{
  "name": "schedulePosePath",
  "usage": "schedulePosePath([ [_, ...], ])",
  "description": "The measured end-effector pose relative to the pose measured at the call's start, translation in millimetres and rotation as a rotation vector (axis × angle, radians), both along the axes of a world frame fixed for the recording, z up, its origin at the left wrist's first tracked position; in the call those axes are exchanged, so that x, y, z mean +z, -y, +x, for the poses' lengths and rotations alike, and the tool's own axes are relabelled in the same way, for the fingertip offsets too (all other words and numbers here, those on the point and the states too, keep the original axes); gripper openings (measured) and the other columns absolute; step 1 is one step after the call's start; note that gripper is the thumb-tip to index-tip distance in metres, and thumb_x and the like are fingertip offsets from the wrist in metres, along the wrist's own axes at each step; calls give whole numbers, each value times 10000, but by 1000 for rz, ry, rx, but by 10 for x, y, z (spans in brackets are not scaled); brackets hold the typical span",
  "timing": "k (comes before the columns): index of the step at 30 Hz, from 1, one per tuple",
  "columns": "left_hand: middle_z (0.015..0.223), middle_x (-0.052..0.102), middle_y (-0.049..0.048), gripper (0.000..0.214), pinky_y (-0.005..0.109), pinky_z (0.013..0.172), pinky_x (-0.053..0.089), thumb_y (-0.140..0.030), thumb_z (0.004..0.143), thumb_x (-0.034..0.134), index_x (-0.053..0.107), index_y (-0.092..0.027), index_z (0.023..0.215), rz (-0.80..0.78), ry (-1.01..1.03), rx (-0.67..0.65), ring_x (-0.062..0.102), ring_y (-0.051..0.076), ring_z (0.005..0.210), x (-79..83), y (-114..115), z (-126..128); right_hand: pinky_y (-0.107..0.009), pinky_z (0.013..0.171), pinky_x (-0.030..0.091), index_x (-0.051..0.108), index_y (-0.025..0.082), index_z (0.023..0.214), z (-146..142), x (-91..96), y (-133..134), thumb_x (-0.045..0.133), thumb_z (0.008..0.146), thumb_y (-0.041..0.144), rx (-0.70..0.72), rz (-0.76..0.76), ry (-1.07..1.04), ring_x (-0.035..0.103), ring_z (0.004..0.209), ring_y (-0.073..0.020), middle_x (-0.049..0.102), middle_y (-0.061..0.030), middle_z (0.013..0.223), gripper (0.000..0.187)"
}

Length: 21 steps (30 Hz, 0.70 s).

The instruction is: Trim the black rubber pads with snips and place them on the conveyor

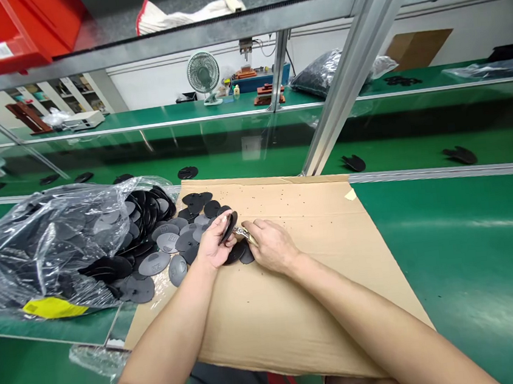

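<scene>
Green bench (466, 267) under cardboard (321, 283), open rightward; no label legible. Our left hand (214, 245) pinches a black disc (229, 225); right hand (269, 245) grips a metal tool (244, 233).

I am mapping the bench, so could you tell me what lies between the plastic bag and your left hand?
Head view: loose black discs on the cardboard between bag and left hand.
</scene>
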<state>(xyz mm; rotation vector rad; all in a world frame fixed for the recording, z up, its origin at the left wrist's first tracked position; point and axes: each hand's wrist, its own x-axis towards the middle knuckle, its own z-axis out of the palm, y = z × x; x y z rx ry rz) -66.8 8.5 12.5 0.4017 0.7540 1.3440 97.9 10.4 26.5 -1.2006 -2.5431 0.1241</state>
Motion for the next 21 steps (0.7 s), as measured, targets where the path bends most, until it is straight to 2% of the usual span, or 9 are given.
schedulePosePath([
  [6, 766, 574, 18, 343, 157, 366, 234, -166, 687, 728, 604, -151, 1007, -25, -7, 17, 326, 27, 421, 14, -2, -1, -301, 807, 380, 529, 180, 1168, -7, 38, 23, 469, 850, 207, -10, -22, 17, 539, 902, -229, 607, -83, 981, 324],
  [21, 758, 567, 20, 338, 161, 377, 270, -189, 694, 738, 613, -143, 1004, -10, -68, 35, 369, 29, 422, -12, -8, 9, -302, 688, 376, 534, 202, 1026, 13, 142, 36, 464, 808, 163, -8, -35, 143, 567, 862, -232, 622, -60, 953, 233],
])
